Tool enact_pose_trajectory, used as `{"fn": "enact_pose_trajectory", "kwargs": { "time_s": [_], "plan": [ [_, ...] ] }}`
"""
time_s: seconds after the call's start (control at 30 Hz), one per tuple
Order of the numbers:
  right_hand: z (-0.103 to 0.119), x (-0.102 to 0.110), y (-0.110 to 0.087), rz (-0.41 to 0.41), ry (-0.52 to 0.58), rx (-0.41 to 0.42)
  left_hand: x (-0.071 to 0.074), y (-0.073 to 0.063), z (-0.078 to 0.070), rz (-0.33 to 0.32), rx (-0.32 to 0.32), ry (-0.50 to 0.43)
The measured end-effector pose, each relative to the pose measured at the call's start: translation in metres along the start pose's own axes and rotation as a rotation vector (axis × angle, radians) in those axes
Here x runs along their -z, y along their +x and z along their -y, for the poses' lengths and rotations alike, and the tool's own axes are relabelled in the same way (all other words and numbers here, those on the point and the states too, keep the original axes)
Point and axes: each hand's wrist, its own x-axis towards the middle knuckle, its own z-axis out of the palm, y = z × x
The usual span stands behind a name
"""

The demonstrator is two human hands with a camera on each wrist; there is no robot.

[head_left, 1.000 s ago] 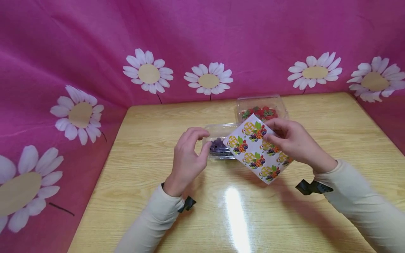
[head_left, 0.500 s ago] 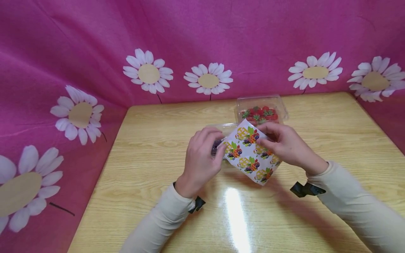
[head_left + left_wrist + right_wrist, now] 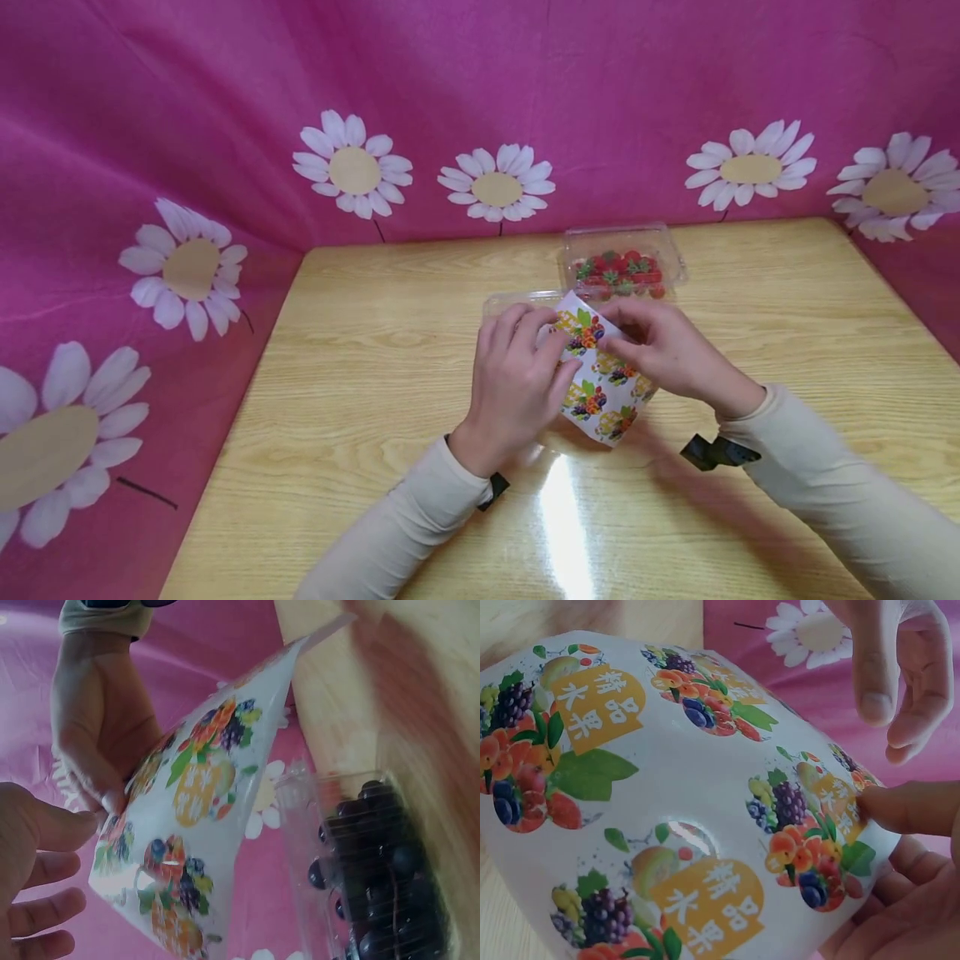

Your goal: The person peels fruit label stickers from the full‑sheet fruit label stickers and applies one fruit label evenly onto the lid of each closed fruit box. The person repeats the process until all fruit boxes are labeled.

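Observation:
My right hand [image 3: 671, 350] pinches a sheet of fruit stickers [image 3: 592, 404] between thumb and fingers at its upper right edge. The white sheet, printed with fruit bunches and orange labels, bends in the right wrist view and hangs tilted above the table. Just left of it, my left hand [image 3: 517, 383] covers part of the sheet in the head view. Its loosely bent fingers hold nothing, and the right wrist view shows a gap between them and the sheet. Behind both lies a clear plastic box [image 3: 517, 302] of dark grapes [image 3: 394, 877], mostly hidden in the head view.
Farther back on the wooden table [image 3: 360, 358] stands a clear plastic box [image 3: 615, 237] with its lid raised, holding strawberries [image 3: 618, 271]. A pink cloth [image 3: 600, 100] with white daisies rises behind the table and along its left side.
The left hand has moved right and now overlaps the sticker sheet in the head view. The right hand has shifted slightly left and down with the sheet.

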Motion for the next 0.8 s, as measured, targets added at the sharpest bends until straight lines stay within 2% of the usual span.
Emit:
{"fn": "enact_pose_trajectory", "kwargs": {
  "time_s": [0.37,0.8],
  "plan": [
    [0.001,-0.007,0.002,0.025,-0.002,0.007,-0.012,-0.007,-0.007,0.041,-0.002,0.061],
    [0.002,-0.01,0.002,0.056,-0.049,0.028,-0.02,-0.011,-0.009,-0.001,0.01,0.085]
  ]
}}
